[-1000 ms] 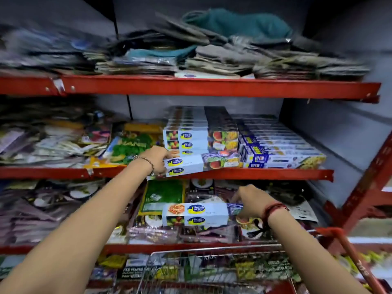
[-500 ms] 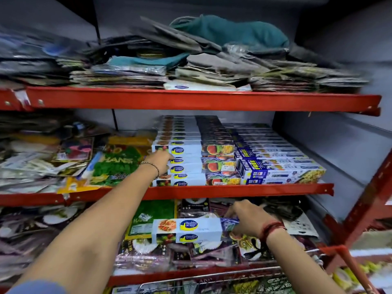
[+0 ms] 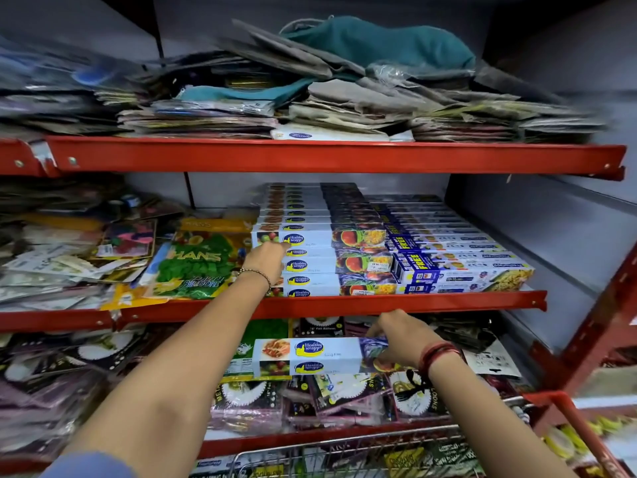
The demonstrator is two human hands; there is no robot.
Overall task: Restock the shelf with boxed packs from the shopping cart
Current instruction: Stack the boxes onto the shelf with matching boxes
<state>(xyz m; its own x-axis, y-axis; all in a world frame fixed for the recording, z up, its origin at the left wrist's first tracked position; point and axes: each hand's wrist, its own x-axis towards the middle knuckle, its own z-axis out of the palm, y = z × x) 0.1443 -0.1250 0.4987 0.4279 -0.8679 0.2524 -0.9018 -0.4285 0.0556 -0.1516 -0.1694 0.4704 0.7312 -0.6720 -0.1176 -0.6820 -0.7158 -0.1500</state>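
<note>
On the middle shelf (image 3: 344,303) stands a stack of white "Healthy Wrapp" boxed packs (image 3: 320,263), several layers high and running back in rows. My left hand (image 3: 267,258) is at the stack's left front end, fingers curled on a box in the upper layers, which sits flush with the others. My right hand (image 3: 400,336) grips the right end of another white boxed pack (image 3: 310,357). It holds that pack level in the air in front of the lower shelf, just under the middle shelf's red edge. The wire shopping cart (image 3: 344,453) is below my arms.
Blue-and-white boxes (image 3: 462,267) fill the shelf to the right of the stack. A green "HANS" balloon bag (image 3: 196,263) and loose packets lie to its left. The top shelf (image 3: 310,155) holds folded cloths and packets. The cart's red handle (image 3: 565,405) is at lower right.
My left hand pushed its box back until it sat flush in the stack. The box in my right hand rose slightly toward the middle shelf. The camera tilted upward.
</note>
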